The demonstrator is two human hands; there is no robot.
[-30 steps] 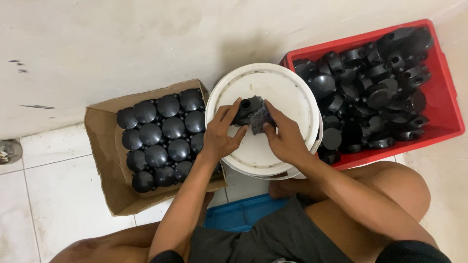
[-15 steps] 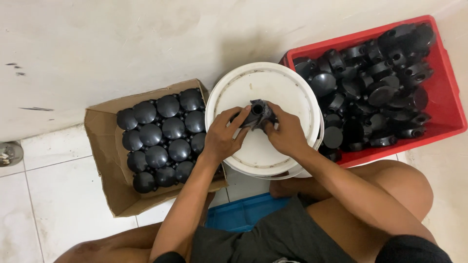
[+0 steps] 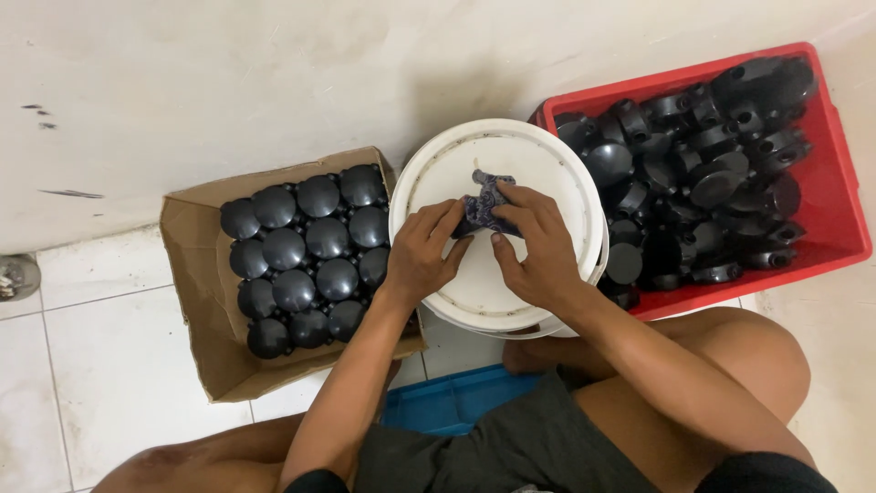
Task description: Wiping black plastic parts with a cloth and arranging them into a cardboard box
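Wiping a black part over the white bucket lid (image 3: 538,173).
Left hand (image 3: 422,254) and right hand (image 3: 538,246) both closed in a grip on cloth-wrapped black part (image 3: 484,205), mid-lid; cardboard box (image 3: 196,301) beside left edge, red crate (image 3: 835,183) beside right.

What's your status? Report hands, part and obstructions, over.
Left hand and right hand both closed on the black part, dark cloth wrapped over it, above the white bucket lid. Nothing in the way.

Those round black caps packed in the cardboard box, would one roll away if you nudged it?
Probably not far. Each black cap shows a smooth dome, so it likely sits on a flat rim and slides. Neighbours touch it in the cardboard box. They look like moulded plastic, likely stiff and light.
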